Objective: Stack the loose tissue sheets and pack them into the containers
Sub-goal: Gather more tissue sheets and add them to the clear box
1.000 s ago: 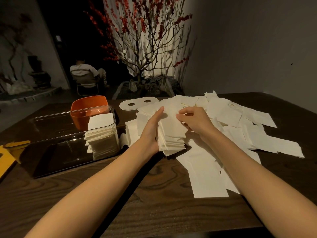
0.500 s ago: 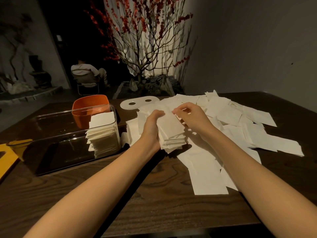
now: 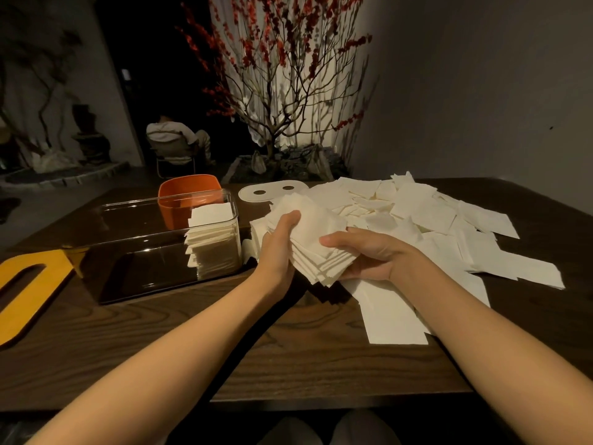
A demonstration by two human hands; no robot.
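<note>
Gripping a gathered stack [image 3: 316,239], both hands [image 3: 279,248] [image 3: 372,255] are curling fingers around it; one bundle [image 3: 211,239] is sitting packed in the clear container [image 3: 128,232] at nine o'clock, many loose sheets [image 3: 449,226] are remaining at two o'clock.

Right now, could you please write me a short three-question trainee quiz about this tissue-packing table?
1. True or false: the clear plastic container already holds a pile of white tissue sheets.
2. Which hand supports the held stack of white tissues from beneath?
A. left hand
B. right hand
3. Fill in: the orange plastic tub stands ____ the clear container.

Key
1. True: they sit at its right end.
2. B: the right palm faces up under the stack; the left grips its left edge.
3. Behind.
</note>
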